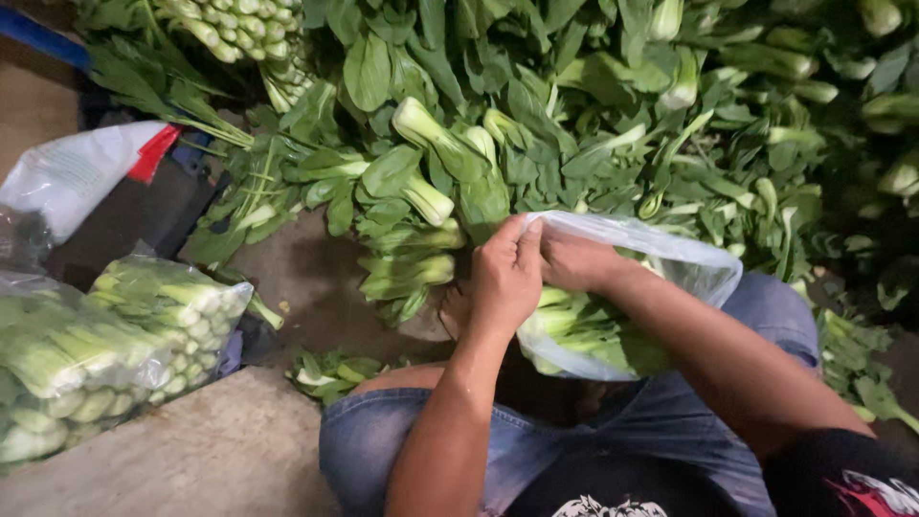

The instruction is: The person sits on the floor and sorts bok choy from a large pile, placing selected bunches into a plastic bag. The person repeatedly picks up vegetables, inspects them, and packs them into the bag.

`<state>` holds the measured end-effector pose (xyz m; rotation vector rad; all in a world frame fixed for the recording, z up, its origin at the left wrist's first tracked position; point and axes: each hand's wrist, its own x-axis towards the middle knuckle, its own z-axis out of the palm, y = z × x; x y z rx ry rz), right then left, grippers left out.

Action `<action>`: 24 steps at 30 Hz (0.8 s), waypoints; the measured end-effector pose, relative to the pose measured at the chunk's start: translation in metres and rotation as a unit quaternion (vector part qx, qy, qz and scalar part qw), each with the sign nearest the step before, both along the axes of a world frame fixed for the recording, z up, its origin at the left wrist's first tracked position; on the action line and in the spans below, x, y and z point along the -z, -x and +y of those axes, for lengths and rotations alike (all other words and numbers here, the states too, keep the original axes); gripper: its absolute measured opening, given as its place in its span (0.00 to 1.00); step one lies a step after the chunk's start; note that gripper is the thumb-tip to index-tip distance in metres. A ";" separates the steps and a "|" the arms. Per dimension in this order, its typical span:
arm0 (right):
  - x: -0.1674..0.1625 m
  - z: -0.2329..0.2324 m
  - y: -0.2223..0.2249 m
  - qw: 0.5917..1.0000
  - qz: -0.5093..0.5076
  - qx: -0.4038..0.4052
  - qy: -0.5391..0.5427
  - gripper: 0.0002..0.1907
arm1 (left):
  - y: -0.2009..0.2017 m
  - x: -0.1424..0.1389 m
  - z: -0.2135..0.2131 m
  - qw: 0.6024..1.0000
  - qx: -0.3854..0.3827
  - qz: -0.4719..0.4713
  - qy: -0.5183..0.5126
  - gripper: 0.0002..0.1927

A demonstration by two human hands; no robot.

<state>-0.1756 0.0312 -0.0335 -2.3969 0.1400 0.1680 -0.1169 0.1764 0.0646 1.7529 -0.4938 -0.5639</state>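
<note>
Hands (536, 268) grip plastic bag (684, 263) holding bok choy (584, 335).

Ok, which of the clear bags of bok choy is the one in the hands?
The clear bag on the lap, right of centre: both hands grip its mouth. The two filled bags lie untouched on the floor at far left.

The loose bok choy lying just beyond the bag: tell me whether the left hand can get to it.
Probably yes. The left hand grips the plastic bag's rim, but the loose bok choy lies right beside it with nothing between; it would have to let go first.
</note>
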 end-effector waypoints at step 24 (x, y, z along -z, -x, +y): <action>-0.032 0.068 0.079 0.979 0.038 -0.172 0.098 0.39 | 0.064 0.028 0.104 0.998 -0.036 0.053 0.015 0.29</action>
